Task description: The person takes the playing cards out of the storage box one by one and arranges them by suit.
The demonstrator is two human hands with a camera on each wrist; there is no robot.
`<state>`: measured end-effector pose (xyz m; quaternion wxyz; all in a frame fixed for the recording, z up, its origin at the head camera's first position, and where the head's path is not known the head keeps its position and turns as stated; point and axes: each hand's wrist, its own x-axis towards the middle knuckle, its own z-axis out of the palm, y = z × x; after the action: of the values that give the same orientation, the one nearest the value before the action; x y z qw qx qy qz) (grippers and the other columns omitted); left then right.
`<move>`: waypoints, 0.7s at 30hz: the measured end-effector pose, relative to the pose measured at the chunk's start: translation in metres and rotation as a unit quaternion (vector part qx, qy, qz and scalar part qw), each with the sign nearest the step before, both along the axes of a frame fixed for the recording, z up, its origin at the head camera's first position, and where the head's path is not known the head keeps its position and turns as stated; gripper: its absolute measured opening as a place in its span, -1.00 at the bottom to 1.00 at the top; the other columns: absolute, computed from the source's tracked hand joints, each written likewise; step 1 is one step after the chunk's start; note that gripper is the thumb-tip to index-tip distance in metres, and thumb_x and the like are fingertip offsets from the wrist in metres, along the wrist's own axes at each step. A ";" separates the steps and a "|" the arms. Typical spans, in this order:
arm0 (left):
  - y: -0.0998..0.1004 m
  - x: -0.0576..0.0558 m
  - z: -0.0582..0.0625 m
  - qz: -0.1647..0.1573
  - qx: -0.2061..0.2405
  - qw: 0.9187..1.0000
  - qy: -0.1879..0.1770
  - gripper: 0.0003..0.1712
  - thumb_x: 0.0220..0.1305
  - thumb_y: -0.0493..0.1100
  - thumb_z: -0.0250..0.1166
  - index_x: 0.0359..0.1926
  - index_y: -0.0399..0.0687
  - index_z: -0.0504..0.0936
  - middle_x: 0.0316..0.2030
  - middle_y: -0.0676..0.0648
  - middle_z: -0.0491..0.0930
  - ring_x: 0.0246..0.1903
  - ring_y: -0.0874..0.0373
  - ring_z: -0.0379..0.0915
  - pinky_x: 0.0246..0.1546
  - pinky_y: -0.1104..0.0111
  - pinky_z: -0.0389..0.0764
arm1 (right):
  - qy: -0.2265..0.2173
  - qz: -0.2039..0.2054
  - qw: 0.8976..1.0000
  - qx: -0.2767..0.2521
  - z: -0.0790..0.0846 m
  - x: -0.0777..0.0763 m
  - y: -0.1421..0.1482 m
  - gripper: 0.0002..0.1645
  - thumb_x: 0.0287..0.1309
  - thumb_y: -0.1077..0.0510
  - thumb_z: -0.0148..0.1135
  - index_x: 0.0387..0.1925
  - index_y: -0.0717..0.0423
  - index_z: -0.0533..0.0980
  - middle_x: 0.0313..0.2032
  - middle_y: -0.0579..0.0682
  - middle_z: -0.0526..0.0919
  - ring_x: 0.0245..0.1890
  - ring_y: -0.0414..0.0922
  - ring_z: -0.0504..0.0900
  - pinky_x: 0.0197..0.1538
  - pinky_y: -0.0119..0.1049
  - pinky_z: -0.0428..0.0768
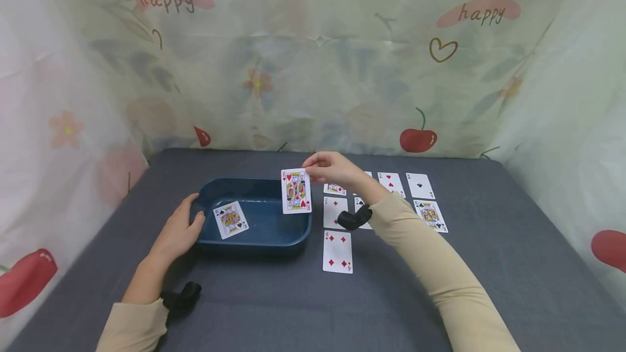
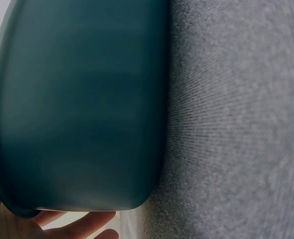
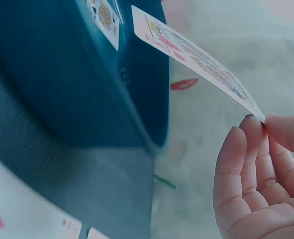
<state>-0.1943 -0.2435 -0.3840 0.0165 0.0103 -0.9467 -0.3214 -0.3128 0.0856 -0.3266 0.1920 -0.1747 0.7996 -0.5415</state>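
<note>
My right hand (image 1: 337, 170) pinches a king of hearts playing card (image 1: 296, 192) at its upper right corner, between thumb and fingertips. The card hangs face toward me over the right end of a dark blue tray (image 1: 249, 244). In the right wrist view the same card (image 3: 201, 59) slants up from the fingertips, bowed a little. My left hand (image 1: 176, 232) grips the tray's left end, thumb at the rim and fingers round the outside; the left wrist view shows its fingers (image 2: 82, 226) against the tray's end. A spade court card (image 1: 231, 220) lies face up inside the tray.
Right of the tray, face-up cards lie in rows: a four of diamonds (image 1: 337, 252) in front, a two of diamonds (image 1: 335, 209) behind it, a court card (image 1: 430, 216) and a club card (image 1: 420, 186) farther right. My right forearm partly hides others. A patterned curtain (image 1: 318, 96) stands behind the table.
</note>
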 end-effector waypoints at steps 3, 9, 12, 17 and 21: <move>0.000 -0.001 0.000 -0.001 0.000 1.000 0.000 -0.33 0.37 -0.15 -0.18 0.40 -0.34 -0.10 0.35 -0.51 -0.03 0.33 -0.44 -0.08 0.27 -0.25 0.04 | -0.003 -0.022 1.000 0.003 -0.003 0.001 0.013 -0.69 0.23 0.17 0.13 -0.03 0.23 0.46 -0.12 0.13 0.60 -0.15 -0.05 0.61 0.07 -0.14 0.59; 0.000 0.000 0.000 0.000 0.000 1.000 -0.003 -0.33 0.38 -0.14 -0.18 0.41 -0.33 -0.10 0.36 -0.51 -0.04 0.33 -0.44 -0.08 0.28 -0.25 0.04 | -0.002 -0.052 0.999 -0.002 -0.009 0.004 0.040 -0.67 0.23 0.16 0.14 -0.01 0.24 0.45 -0.12 0.13 0.59 -0.22 -0.13 0.59 0.09 -0.16 0.59; 0.000 0.000 0.000 0.001 0.000 1.000 -0.006 -0.33 0.38 -0.13 -0.19 0.41 -0.32 -0.11 0.36 -0.50 -0.04 0.33 -0.44 -0.09 0.28 -0.25 0.03 | 0.001 -0.062 0.998 -0.003 -0.010 0.007 0.053 -0.65 0.24 0.16 0.12 0.01 0.27 0.43 -0.18 0.08 0.59 -0.25 -0.18 0.58 0.05 -0.20 0.61; 0.000 0.001 0.000 0.002 0.000 1.000 -0.007 -0.33 0.39 -0.12 -0.19 0.41 -0.32 -0.11 0.36 -0.50 -0.05 0.34 -0.43 -0.10 0.28 -0.25 0.03 | 0.004 -0.071 0.997 -0.008 -0.014 0.012 0.073 -0.61 0.25 0.16 0.11 0.04 0.32 0.40 -0.24 -0.02 0.60 -0.30 -0.23 0.59 0.00 -0.22 0.62; 0.000 0.001 0.000 0.000 0.001 1.000 -0.007 -0.33 0.39 -0.12 -0.19 0.41 -0.32 -0.11 0.36 -0.50 -0.05 0.33 -0.44 -0.09 0.28 -0.25 0.04 | 0.004 -0.078 0.997 -0.013 -0.018 0.014 0.088 -0.60 0.27 0.16 0.08 0.05 0.35 0.37 -0.24 -0.04 0.59 -0.29 -0.24 0.60 0.00 -0.23 0.62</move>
<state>-0.1929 -0.2438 -0.3843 0.0102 0.0125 -0.9464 -0.3227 -0.2990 0.1736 -0.3451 0.1437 -0.1165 0.8044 -0.5646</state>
